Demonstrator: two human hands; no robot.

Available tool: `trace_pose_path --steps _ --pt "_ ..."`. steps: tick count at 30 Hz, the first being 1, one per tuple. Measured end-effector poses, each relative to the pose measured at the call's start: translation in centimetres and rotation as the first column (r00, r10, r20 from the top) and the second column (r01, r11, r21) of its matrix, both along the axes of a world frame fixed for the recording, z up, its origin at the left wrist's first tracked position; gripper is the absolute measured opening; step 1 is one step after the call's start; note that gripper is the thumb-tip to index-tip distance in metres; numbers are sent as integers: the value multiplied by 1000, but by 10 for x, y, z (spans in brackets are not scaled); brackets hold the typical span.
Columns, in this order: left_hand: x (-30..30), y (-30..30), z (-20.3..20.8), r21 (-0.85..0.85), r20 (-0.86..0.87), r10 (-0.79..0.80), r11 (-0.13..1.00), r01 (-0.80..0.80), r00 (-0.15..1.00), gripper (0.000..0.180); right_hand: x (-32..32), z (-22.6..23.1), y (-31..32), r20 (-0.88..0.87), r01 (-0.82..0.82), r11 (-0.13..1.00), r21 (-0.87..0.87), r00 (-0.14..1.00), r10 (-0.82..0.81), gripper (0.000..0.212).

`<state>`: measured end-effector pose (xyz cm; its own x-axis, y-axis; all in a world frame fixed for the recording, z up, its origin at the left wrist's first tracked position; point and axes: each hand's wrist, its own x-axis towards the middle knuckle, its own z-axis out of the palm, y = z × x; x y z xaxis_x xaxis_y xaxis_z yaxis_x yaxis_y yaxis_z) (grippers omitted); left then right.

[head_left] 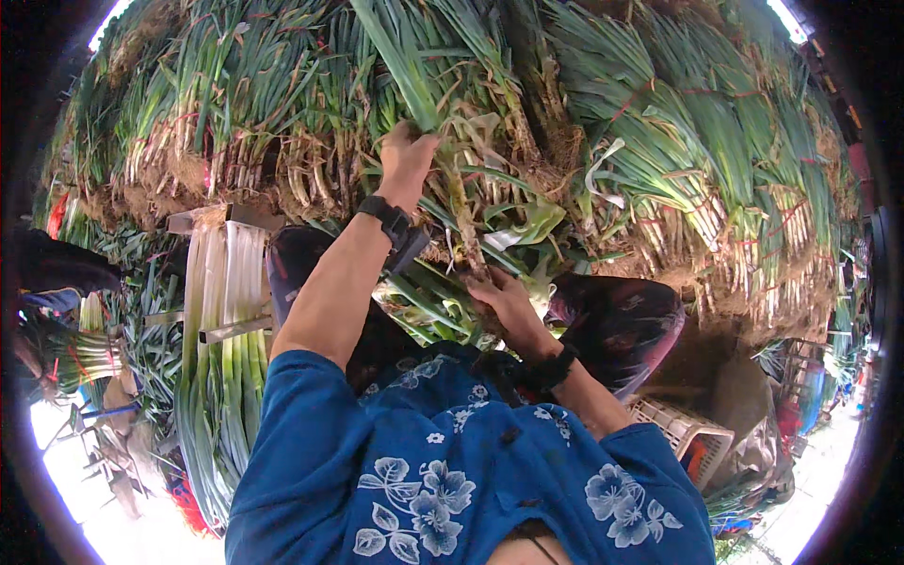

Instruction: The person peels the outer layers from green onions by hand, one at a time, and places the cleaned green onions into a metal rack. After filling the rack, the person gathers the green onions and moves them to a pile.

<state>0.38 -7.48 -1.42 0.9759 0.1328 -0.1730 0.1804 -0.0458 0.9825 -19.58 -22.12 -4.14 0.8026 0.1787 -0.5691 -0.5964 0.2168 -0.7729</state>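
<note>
Fingers of the left hand [407,151] are closing round the long green onion [450,193] leaves; the right hand [504,299] is gripping its firmer white stalk over the lap. Light, floppy, bruisable.

a long green onion stalk [443,141] (leaves green, base pale) slants up from the lap.

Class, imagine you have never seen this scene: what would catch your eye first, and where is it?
First, the wall of bundled green onions filling the whole top. Next, mid-frame, the left hand gripping a green stalk while the right hand holds its pale lower end. At left, cleaned white stalks lie in a neat stack.
</note>
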Motion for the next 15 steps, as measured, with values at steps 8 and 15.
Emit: trace_pose_path --steps 8,15 --pt "-70 22 -1 -284 143 -80 951 119 986 18 46 19 7 -325 120 828 548 942 78 32" --pt "-142 14 78 -487 -24 -498 763 425 867 16 65 21 36 348 -159 892 424 937 2 27"
